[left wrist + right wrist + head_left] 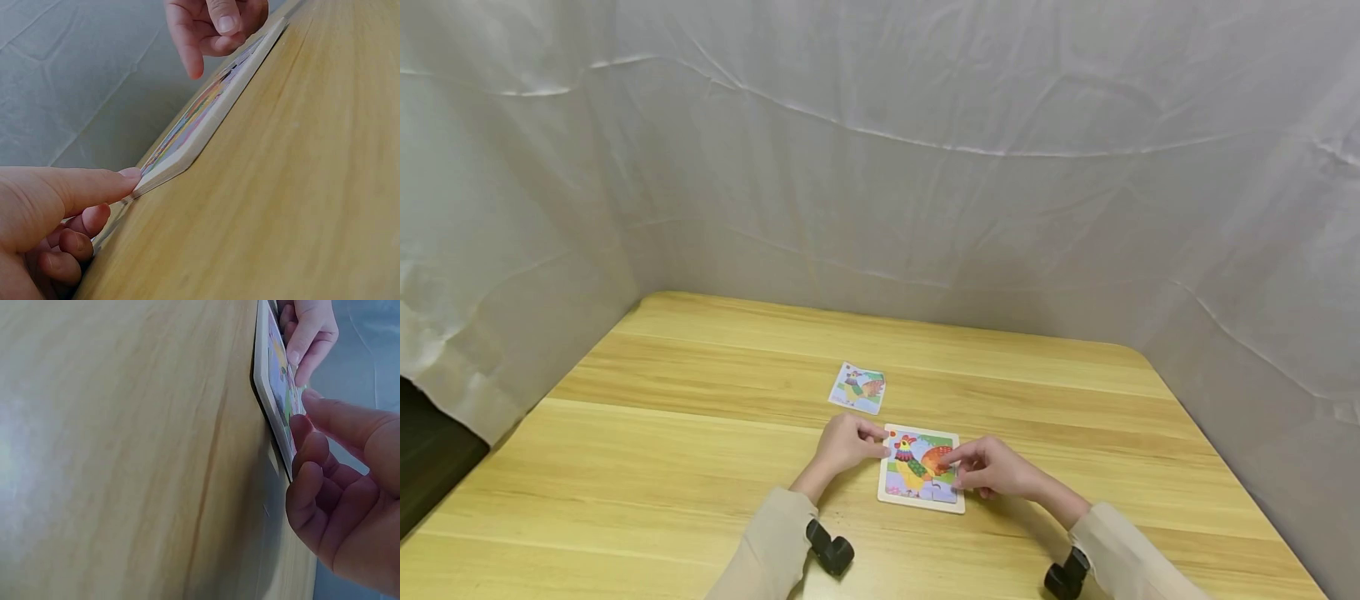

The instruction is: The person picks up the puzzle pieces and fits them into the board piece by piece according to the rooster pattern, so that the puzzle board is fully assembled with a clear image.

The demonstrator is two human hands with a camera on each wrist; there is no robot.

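A square rooster jigsaw puzzle (913, 475) lies in a pale wooden frame on the table. My left hand (844, 443) is at its left side, with thumb and index fingertips touching the frame's border. In the left wrist view, the thumb (103, 187) is stretched onto the frame edge while the other fingers curl beside it. From the right, my right hand (996, 468) reaches over the puzzle's right edge, index finger extended to the rooster's tail and thumb spread below. No loose piece shows between its fingers. In the right wrist view, its remaining fingers (312, 481) are bent inward.
A picture card (857, 388) with the same rooster lies behind the puzzle, slightly to the left. The wood-grain table (662, 467) is bordered by hanging pale cloth (880, 208) at the back and sides. Each forearm wears a black wrist device (831, 550).
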